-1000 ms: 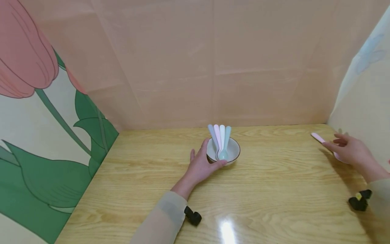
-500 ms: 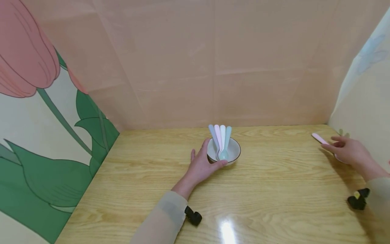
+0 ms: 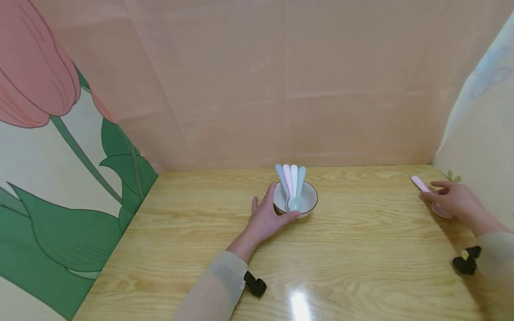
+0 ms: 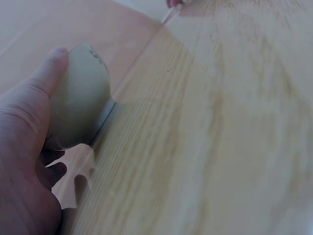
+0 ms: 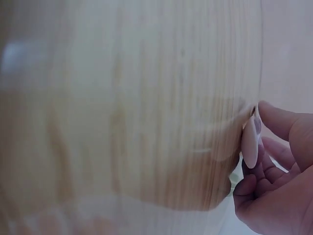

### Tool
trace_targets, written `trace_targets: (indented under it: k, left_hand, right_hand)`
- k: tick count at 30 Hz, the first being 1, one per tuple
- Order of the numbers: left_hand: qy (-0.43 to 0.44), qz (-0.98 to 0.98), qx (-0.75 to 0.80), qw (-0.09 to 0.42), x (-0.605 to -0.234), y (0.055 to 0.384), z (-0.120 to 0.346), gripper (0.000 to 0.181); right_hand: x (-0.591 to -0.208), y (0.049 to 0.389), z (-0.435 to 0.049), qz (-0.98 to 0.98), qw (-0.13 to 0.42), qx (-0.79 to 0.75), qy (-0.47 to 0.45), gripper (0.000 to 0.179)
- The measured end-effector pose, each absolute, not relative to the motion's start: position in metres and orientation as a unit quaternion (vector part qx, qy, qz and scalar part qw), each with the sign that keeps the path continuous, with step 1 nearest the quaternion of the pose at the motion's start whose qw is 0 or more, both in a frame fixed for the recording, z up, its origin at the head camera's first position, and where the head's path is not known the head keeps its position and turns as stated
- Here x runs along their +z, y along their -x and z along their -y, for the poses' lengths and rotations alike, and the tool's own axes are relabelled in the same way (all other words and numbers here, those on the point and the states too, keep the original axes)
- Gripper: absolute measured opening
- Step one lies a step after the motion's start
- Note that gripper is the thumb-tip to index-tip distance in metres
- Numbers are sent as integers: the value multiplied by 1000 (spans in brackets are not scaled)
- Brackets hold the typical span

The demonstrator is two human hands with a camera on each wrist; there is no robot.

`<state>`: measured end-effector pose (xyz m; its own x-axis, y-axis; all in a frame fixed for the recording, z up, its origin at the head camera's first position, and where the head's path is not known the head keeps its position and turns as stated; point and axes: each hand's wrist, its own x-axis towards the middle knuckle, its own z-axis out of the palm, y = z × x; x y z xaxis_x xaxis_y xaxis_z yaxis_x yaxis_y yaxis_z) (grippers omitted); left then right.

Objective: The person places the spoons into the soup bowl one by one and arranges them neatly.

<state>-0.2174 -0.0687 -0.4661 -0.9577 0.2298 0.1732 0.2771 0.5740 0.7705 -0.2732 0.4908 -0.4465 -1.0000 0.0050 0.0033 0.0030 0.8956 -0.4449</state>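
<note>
My left hand point(image 3: 266, 218) grips the near left side of a small white bowl point(image 3: 310, 196) with a dark rim, thumb at its front. Several spoons lean in the bowl, handles toward the back: a teal spoon point(image 3: 300, 183), a white one, a pink one and a grey-blue one. The left wrist view shows the outer wall of the bowl point(image 4: 80, 98) against that thumb. Far to the right, my right hand point(image 3: 462, 203) pinches another pink spoon point(image 3: 419, 183) between thumb and fingers. In the right wrist view the head of the spoon point(image 5: 250, 144) shows below the thumb; fingers partly hide its middle.
Everything is on a wood-grain table point(image 3: 353, 267). A pinkish-brown sheet point(image 3: 281, 89) stands along its back edge. Panels flank it on both sides, the left one printed with a tulip point(image 3: 36, 67). Black wrist devices point(image 3: 255, 285) sit at both sleeves.
My right hand has shifted slightly left, and more of the pink spoon's head shows beneath it. The left hand and the bowl hold their place, apart from a slight drift of the view.
</note>
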Motion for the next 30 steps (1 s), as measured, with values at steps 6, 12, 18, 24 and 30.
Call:
trace_targets:
  k: [6,12,18,24,30]
  left_hand:
    - [145,886,-440,29,-468,218,69,111]
    - [143,885,-441,28,-469,219,68,111]
    - [145,884,-442,30,-468,219,69,111]
    - [146,884,-443,30,-467,218,70,110]
    - [141,885,-443,26,-468,218,70,111]
  right_hand:
    - [-447,273,-490,972,5,236,-6,74]
    - [-447,275,-490,969,-7,246,-6,73]
    - [-447,275,-488,966,-12,259,-10,75]
    - [-445,273,-483,959,-7,284,-17,74]
    - [-440,267,-470,949,-3,316,-17,76]
